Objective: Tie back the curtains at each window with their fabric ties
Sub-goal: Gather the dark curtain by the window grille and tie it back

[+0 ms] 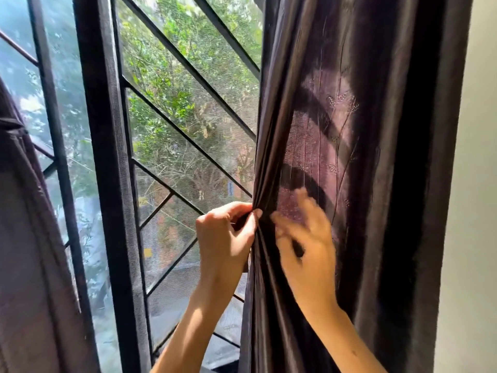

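A dark purple curtain (363,130) hangs at the right side of the window, gathered into folds at its left edge. My left hand (224,238) pinches that gathered edge between thumb and fingers at mid height. My right hand (306,238) lies against the curtain's front just to the right of the pinch, with fingers spread and blurred by motion. No fabric tie shows separately for this curtain. A second dark curtain (24,238) hangs at the far left, cinched by a dark band (10,125) near its upper part.
A black window frame (107,157) with diagonal grille bars (188,68) and a mesh screen stands behind the hands, with green trees outside. A pale wall (473,211) borders the right curtain.
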Tool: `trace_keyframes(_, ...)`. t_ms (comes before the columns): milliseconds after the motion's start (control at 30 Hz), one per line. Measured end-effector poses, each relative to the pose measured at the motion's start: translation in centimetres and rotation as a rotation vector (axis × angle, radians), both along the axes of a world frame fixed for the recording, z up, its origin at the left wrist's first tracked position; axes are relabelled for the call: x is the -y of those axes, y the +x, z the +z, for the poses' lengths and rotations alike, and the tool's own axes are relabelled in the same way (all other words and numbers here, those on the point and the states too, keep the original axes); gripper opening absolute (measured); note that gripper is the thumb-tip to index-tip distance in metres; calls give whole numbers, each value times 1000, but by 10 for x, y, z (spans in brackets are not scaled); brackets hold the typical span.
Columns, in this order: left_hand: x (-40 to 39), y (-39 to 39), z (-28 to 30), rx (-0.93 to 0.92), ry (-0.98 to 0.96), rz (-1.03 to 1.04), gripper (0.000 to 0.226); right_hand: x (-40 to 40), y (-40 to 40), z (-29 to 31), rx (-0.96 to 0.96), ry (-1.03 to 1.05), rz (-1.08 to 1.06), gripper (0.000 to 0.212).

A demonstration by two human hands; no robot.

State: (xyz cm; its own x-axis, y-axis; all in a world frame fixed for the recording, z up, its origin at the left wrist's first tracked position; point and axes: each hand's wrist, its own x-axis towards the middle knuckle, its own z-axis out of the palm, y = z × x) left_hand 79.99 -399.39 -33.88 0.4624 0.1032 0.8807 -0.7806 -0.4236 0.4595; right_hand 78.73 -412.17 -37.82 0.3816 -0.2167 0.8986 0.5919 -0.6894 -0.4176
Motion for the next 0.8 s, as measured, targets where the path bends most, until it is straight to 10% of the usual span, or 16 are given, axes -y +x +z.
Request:
trace_keyframes(167,-6,5,1,1,-6,55,6,23,13,3,-62,406,87,80)
trace_keyframes(333,-7,7,0,25,31,64,6,7,23,-8,-42,327,64,44)
trace_keyframes(500,-13,8,1,23,21,68,7,16,37,4,-180,425,13,102)
trace_keyframes(600,-17,10,1,25,7,71,7,12,39,11,-197,520,256,75)
trace_keyframes(700,-18,10,1,41,3,73,8,2,27,5,21,302,-22,35)
trace_keyframes(800,-16,7,1,68,32,92,9,-19,10,-4,97,-8,-191,44)
